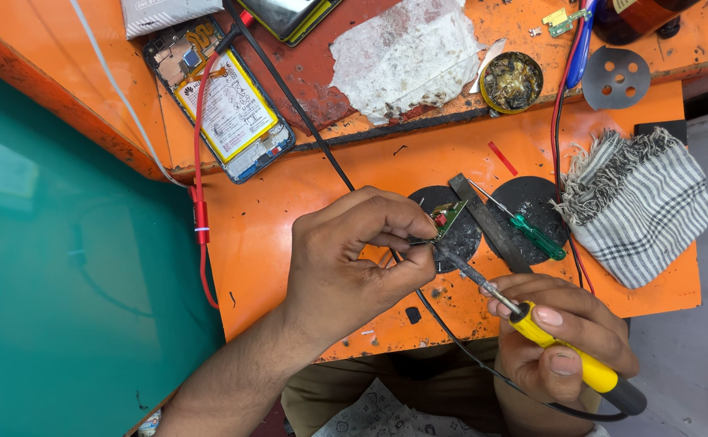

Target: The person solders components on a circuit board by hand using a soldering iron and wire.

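The right hand (560,340), lowest in view, is closed around the yellow handle of a soldering iron (548,336), thumb and fingers wrapped tight, its metal tip angled up to a small green circuit board (449,215). The left hand (354,259) pinches thin tweezers (419,240) between thumb and forefinger, fingers pressed together, the tips at the board's edge. The board lies on a dark round pad (459,239) on the orange workbench (289,210). Just beside it rest a green-handled screwdriver (532,231) and a checked cloth (637,206).
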